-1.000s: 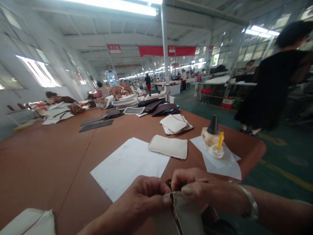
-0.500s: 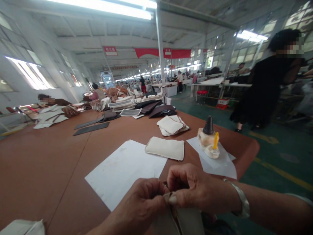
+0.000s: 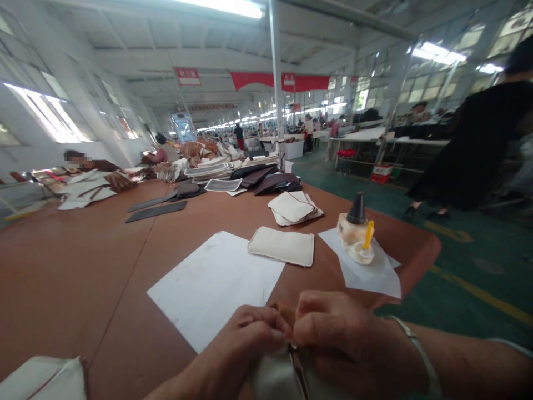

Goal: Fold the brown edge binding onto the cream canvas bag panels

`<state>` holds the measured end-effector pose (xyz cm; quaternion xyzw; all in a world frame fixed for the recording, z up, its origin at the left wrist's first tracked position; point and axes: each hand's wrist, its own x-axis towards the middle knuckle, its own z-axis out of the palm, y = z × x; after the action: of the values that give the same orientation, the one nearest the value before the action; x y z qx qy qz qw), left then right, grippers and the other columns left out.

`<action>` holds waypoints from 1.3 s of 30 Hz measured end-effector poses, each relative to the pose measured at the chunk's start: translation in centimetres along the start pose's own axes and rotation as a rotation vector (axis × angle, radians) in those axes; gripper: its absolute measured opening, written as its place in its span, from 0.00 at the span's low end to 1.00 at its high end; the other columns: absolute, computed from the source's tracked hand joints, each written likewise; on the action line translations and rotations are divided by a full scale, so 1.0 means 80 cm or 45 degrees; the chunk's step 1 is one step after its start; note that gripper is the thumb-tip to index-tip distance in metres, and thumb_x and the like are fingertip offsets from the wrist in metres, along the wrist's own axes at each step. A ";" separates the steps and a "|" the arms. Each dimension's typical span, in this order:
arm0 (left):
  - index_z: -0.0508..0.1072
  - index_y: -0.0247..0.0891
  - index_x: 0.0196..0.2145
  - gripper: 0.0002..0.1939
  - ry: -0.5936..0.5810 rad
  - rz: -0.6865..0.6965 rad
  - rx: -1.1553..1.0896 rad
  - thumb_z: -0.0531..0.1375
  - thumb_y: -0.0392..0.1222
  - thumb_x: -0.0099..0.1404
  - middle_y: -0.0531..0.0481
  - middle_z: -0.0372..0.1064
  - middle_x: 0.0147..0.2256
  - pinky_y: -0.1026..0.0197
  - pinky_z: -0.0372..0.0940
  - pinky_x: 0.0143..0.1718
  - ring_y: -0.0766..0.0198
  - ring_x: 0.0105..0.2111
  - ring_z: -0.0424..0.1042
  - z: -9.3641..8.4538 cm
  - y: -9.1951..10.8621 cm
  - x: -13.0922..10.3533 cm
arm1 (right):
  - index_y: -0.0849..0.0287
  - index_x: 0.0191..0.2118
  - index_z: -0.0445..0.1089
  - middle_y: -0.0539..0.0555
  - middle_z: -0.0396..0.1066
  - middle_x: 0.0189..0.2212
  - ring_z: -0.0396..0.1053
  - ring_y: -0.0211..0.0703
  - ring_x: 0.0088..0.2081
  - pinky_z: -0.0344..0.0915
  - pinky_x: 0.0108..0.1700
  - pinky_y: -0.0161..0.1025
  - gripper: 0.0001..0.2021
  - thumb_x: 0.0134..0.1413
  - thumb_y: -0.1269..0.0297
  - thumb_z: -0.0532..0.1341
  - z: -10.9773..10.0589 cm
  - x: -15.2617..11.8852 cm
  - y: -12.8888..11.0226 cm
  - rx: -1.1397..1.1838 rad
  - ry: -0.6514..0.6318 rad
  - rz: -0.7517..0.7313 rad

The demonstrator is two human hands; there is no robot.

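At the bottom centre, my left hand (image 3: pixel 254 339) pinches the top edge of an off-white fabric piece (image 3: pixel 270 372) with a dark, brown-edged slit down its middle. My right hand (image 3: pixel 333 333), a silvery bangle at its wrist, is closed on the same edge, its curled fingers touching the left fingertips. The fingers hide most of the gripped part, and the piece's lower end runs out of view. Just beyond the hands, a flat off-white rectangular piece (image 3: pixel 283 245) lies partly on a white paper sheet (image 3: pixel 216 283).
A lumpy glue-stained holder (image 3: pixel 352 236) with a black cone and yellow stick stands on paper at the right. Off-white pieces (image 3: pixel 293 206) are stacked behind. Dark panels (image 3: pixel 156 212) lie farther left. A person in black (image 3: pixel 478 139) stands beyond the brown table's (image 3: pixel 83 266) right edge.
Both hands stay at the piece's edge; my right fingers have curled in more and the hand has turned slightly. The person in black has moved right. The view has shifted a little.
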<state>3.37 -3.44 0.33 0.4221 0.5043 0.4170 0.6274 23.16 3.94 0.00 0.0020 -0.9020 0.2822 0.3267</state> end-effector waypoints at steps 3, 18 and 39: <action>0.73 0.32 0.24 0.19 -0.026 0.000 -0.047 0.68 0.54 0.53 0.53 0.62 0.22 0.65 0.52 0.27 0.69 0.24 0.57 -0.001 -0.008 0.003 | 0.63 0.37 0.70 0.55 0.65 0.31 0.61 0.39 0.31 0.54 0.30 0.35 0.07 0.58 0.73 0.54 0.001 -0.005 0.002 -0.306 -0.067 -0.113; 0.70 0.34 0.26 0.28 -0.122 0.097 0.339 0.69 0.64 0.53 0.57 0.56 0.21 0.66 0.45 0.23 0.73 0.22 0.50 -0.006 -0.003 -0.004 | 0.64 0.30 0.64 0.47 0.56 0.24 0.50 0.30 0.24 0.49 0.24 0.29 0.27 0.70 0.43 0.54 -0.036 0.002 -0.003 0.698 -0.319 0.698; 0.69 0.35 0.30 0.26 -0.197 0.222 0.661 0.61 0.65 0.63 0.55 0.57 0.25 0.65 0.47 0.24 0.70 0.25 0.52 -0.004 0.031 -0.014 | 0.64 0.32 0.64 0.50 0.60 0.28 0.56 0.34 0.30 0.56 0.33 0.32 0.29 0.67 0.38 0.53 -0.040 0.020 -0.003 0.708 -0.319 0.597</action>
<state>2.67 -3.73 2.94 0.6411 0.5064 0.2929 0.4967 23.80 5.64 3.09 -0.0815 -0.8000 0.5807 0.1275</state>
